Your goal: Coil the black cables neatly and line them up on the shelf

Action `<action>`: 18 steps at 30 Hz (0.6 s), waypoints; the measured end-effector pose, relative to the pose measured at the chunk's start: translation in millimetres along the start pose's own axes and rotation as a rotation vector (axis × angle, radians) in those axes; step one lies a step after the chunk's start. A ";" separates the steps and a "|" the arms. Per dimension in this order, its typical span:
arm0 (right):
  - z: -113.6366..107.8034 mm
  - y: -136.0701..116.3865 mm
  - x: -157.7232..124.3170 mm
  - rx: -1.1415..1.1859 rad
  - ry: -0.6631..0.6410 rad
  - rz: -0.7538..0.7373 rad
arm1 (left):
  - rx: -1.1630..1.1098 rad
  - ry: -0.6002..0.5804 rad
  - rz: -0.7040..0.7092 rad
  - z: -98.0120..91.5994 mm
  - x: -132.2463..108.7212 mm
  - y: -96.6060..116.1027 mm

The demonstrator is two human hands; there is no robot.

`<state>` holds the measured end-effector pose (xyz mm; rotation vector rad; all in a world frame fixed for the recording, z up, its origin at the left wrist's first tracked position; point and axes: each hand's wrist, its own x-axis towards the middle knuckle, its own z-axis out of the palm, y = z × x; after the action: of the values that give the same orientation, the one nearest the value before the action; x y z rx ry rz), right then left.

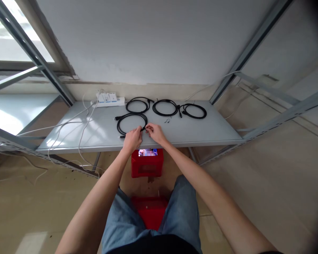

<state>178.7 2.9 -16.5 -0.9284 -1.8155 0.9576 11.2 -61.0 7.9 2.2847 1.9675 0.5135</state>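
A coiled black cable (118,126) with plug ends showing at its left side lies near the front edge of the grey shelf (214,132). My left hand (133,139) is closed on the coil's lower right part. Close beside it, my right hand (155,133) has its fingertips pinched together at the coil's right edge; what they pinch is too small to make out. Behind this coil lies a second black cable coil (137,111). Farther right are a third coil (165,115) and a fourth coil (198,117). Small dark tie-like pieces (167,121) lie right of my hands.
A white power strip (111,102) with plugged-in adapters stands at the back left, and white cords (82,132) trail over the shelf's left end. Metal uprights (250,38) frame both sides. Below the front edge, a red stool (147,167) carries a lit screen (147,152).
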 end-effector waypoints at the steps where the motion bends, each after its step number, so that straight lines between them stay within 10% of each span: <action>1: -0.2 -1.2 -0.6 -0.004 -0.002 -0.009 | -0.002 0.003 0.001 0.4 0.1 -0.3; 18: -3.2 -15.4 -5.1 -0.313 -0.016 -0.140 | -0.016 -0.003 -0.008 -1.3 -1.2 1.3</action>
<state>180.2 -7.3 -3.6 -0.9665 -2.0516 0.6051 11.9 -62.6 9.3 2.2664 1.9629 0.5235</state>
